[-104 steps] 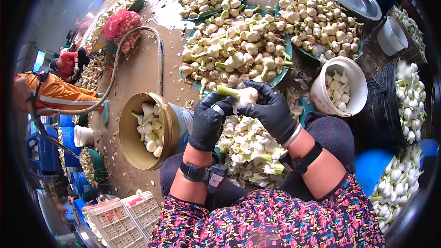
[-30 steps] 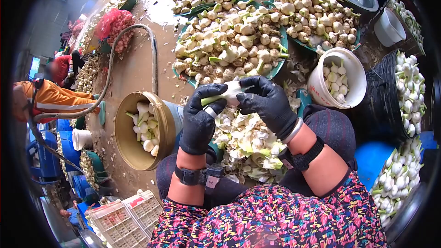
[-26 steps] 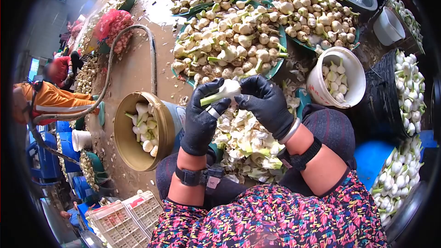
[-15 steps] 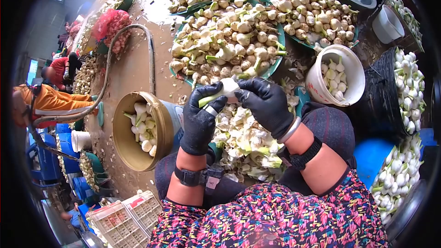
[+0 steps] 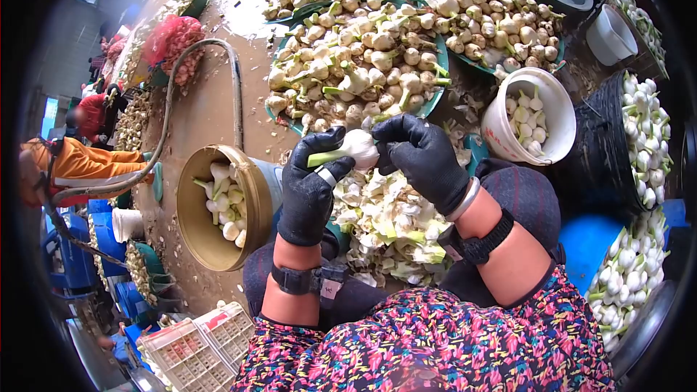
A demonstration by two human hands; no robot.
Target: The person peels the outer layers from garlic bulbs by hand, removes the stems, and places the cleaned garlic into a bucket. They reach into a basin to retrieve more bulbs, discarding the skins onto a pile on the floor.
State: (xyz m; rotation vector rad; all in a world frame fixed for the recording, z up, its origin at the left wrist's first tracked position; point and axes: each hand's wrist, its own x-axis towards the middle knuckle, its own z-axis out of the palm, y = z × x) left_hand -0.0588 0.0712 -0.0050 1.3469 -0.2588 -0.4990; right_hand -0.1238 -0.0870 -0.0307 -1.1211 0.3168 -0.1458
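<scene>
My left hand (image 5: 311,187), in a black glove with a white band round one finger, is closed on a garlic bulb (image 5: 361,149) by its green stem, which points left. At the bulb's right end, my black-gloved right hand (image 5: 421,163) has its fingers curled together close against the skin; what they grip, if anything, is hidden. Below both hands lies a heap of garlic peelings (image 5: 388,229). Just beyond them, a green basin (image 5: 441,105) is piled with unpeeled garlic bulbs (image 5: 363,65).
A tan bucket (image 5: 190,226) with peeled bulbs stands left, and a white bucket (image 5: 496,127) with more stands right. A black container (image 5: 599,134) holds white bulbs at far right. A hose (image 5: 238,94) crosses the floor. People in orange (image 5: 91,165) and red (image 5: 91,116) are at left.
The bulb has turned to show its rounded white side, its stem still pointing left. My right fingers have shifted slightly from its top to its right end. The left hand keeps its grip.
</scene>
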